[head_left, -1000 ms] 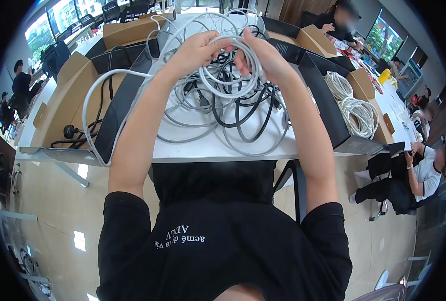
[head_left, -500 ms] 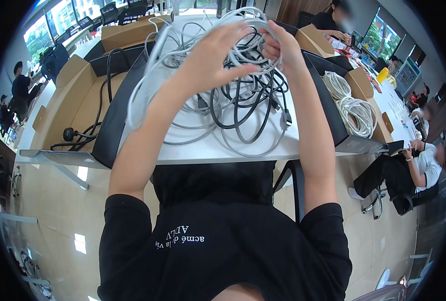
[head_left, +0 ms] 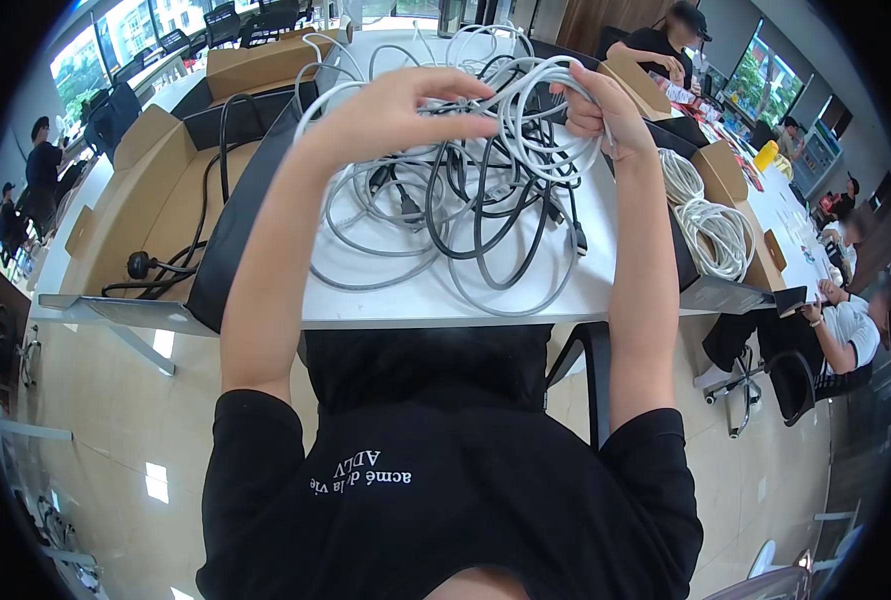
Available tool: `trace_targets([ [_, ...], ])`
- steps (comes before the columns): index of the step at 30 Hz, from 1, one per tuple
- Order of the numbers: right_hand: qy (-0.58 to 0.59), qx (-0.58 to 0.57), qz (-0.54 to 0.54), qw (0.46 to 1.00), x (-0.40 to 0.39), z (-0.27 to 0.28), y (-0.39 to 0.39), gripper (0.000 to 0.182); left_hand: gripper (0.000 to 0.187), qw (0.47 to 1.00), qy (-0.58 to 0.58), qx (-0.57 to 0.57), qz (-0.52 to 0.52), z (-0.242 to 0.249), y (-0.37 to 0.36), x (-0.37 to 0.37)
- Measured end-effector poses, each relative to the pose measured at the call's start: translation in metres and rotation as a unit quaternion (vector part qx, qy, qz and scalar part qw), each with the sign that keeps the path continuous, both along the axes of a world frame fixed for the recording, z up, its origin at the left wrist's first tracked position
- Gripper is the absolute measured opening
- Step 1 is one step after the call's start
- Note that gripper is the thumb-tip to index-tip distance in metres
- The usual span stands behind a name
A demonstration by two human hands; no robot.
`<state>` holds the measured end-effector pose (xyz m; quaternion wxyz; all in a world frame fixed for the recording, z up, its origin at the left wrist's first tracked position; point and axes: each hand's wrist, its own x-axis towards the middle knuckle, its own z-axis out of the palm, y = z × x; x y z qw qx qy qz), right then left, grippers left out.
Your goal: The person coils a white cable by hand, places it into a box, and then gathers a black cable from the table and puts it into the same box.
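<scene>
My right hand (head_left: 602,112) grips a coil of light grey cable (head_left: 525,125), its fingers closed around the loops at their upper right side. Left of the coil is my left hand (head_left: 405,112), thumb and fingers apart, fingertips right at the coil's edge. A strand of light grey cable passes behind that hand's wrist. Beneath both hands lies a tangle of grey and black cables on the white table (head_left: 365,310). A black cable (head_left: 480,225) loops through its middle, and a dark plug end (head_left: 578,240) shows at the right.
At the left, an open cardboard box (head_left: 155,215) holds a black cable with a round plug (head_left: 139,265). Another box on the right contains bundled white cables (head_left: 717,235). Behind is a further cardboard box (head_left: 265,65). Several people sit around, one person (head_left: 845,335) at the right.
The cable coil and my right hand have moved right and slightly down. My left hand has shifted left, away from the right hand, and the coil's round loops now show more fully.
</scene>
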<state>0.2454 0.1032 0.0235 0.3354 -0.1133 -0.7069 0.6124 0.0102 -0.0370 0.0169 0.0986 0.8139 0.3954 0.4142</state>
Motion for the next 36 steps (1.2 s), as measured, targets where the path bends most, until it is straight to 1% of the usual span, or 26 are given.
trace_targets([
  [1, 0.010, -0.004, 0.011, 1.000, -0.001, 0.000, -0.002, 0.036, 0.047, 1.000, 0.006, 0.026, 0.015, -0.006, 0.004, 0.006],
  [2, 0.020, -0.011, 0.015, 1.000, -0.003, 0.000, -0.004, 0.036, 0.040, 0.992, 0.061, 0.081, 0.073, -0.012, 0.007, 0.012],
  [5, 0.012, -0.007, 0.010, 1.000, -0.002, 0.001, -0.006, 0.036, 0.034, 0.984, 0.122, -0.088, 0.092, -0.001, 0.008, 0.012],
  [6, 0.004, -0.002, 0.006, 1.000, 0.000, 0.001, -0.004, 0.036, 0.029, 0.995, 0.066, -0.063, 0.049, -0.001, 0.007, 0.007],
  [7, -0.003, 0.002, 0.000, 1.000, 0.003, 0.002, -0.002, 0.036, 0.028, 0.998, -0.002, -0.058, 0.011, 0.002, 0.004, 0.000],
  [9, -0.008, -0.002, -0.009, 1.000, 0.008, 0.002, 0.004, 0.035, 0.028, 0.988, -0.134, -0.043, -0.067, 0.017, -0.004, -0.016],
  [11, -0.007, -0.018, -0.019, 1.000, 0.015, -0.002, 0.012, 0.035, 0.026, 0.958, -0.277, -0.008, -0.072, 0.025, -0.007, -0.033],
  [12, 0.014, -0.023, -0.024, 0.999, 0.018, -0.002, 0.015, 0.035, 0.025, 0.923, -0.362, -0.012, -0.127, 0.024, 0.004, -0.054],
  [13, 0.034, -0.029, -0.027, 0.999, 0.019, -0.002, 0.017, 0.035, 0.034, 0.880, -0.391, -0.033, -0.266, 0.020, 0.021, -0.076],
  [14, 0.054, -0.036, -0.030, 0.997, 0.021, -0.002, 0.020, 0.035, 0.047, 0.818, -0.412, -0.054, -0.398, 0.014, 0.040, -0.097],
  [17, 0.144, -0.073, -0.116, 0.980, 0.026, -0.004, 0.035, 0.035, 0.034, 0.706, -0.604, -0.075, -0.361, 0.010, 0.038, -0.119],
  [18, 0.185, -0.069, -0.166, 0.966, 0.028, -0.005, 0.038, 0.035, 0.029, 0.691, -0.632, -0.062, -0.346, 0.013, 0.036, -0.126],
  [19, 0.232, -0.092, -0.192, 0.949, 0.033, -0.007, 0.045, 0.035, 0.025, 0.674, -0.658, -0.050, -0.331, 0.014, 0.037, -0.130],
  [20, 0.279, -0.115, -0.217, 0.928, 0.039, -0.010, 0.053, 0.034, 0.025, 0.649, -0.705, -0.001, -0.287, 0.006, 0.041, -0.127],
  [21, 0.325, -0.136, -0.240, 0.904, 0.044, -0.013, 0.062, 0.034, 0.023, 0.620, -0.741, -0.011, -0.257, 0.004, 0.043, -0.129],
  [23, 0.364, -0.160, -0.328, 0.857, 0.054, -0.017, 0.072, 0.032, 0.023, 0.558, -0.807, -0.028, -0.193, -0.003, 0.050, -0.141],
  [25, 0.401, -0.189, -0.426, 0.789, 0.062, -0.023, 0.082, 0.032, 0.021, 0.563, -0.803, -0.008, -0.195, -0.010, 0.054, -0.151],
  [26, 0.395, -0.206, -0.472, 0.761, 0.067, -0.025, 0.087, 0.030, 0.020, 0.565, -0.801, 0.001, -0.196, -0.013, 0.057, -0.155],
  [29, 0.427, -0.207, -0.572, 0.669, 0.064, -0.025, 0.075, 0.030, 0.017, 0.695, -0.713, -0.022, -0.096, -0.014, 0.057, -0.158],
  [30, 0.427, -0.195, -0.607, 0.642, 0.064, -0.021, 0.075, 0.031, 0.018, 0.767, -0.640, -0.026, 0.023, -0.013, 0.059, -0.154],
  [31, 0.438, -0.173, -0.578, 0.667, 0.067, -0.020, 0.074, 0.032, 0.018, 0.815, -0.566, -0.026, 0.116, -0.014, 0.058, -0.143],
  [32, 0.448, -0.150, -0.547, 0.691, 0.070, -0.020, 0.073, 0.033, 0.019, 0.850, -0.484, -0.026, 0.206, -0.018, 0.057, -0.131],
  [33, 0.458, -0.127, -0.515, 0.713, 0.073, -0.019, 0.069, 0.033, 0.019, 0.871, -0.393, -0.025, 0.293, -0.021, 0.056, -0.124],
  [34, 0.448, -0.101, -0.460, 0.760, 0.072, -0.015, 0.063, 0.034, 0.038, 0.887, -0.287, -0.029, 0.359, -0.029, 0.063, -0.127],
  [35, 0.451, -0.083, -0.405, 0.791, 0.072, -0.010, 0.060, 0.034, 0.046, 0.869, -0.201, -0.047, 0.450, -0.039, 0.071, -0.127],
  [36, 0.453, -0.066, -0.348, 0.819, 0.072, -0.005, 0.056, 0.034, 0.055, 0.836, -0.111, -0.066, 0.533, -0.045, 0.075, -0.120],
])
